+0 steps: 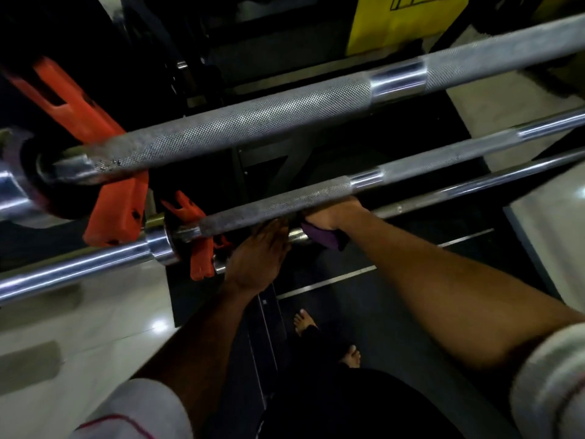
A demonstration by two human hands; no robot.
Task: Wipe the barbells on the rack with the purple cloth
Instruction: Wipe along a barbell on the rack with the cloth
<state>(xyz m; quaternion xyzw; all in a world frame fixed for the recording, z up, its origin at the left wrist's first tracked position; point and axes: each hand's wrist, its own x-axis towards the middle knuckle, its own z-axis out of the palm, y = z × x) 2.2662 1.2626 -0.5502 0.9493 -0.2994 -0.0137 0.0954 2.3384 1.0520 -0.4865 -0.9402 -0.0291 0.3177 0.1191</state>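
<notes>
Right hand [332, 213] grips purple cloth [321, 237] around lowest barbell [459, 190]; left hand [256, 258] rests flat beside it. Knuckles could scrape the barbell just above.

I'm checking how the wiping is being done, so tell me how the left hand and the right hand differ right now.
The right hand grips the purple cloth against the lowest barbell; the left hand holds no cloth. The left hand's fingers lie fairly straight, reaching toward that bar, while the right hand's fingers curl. The left hand sits nearer the orange rack hooks, the right farther along the shaft. Both work below the middle barbell.
</notes>
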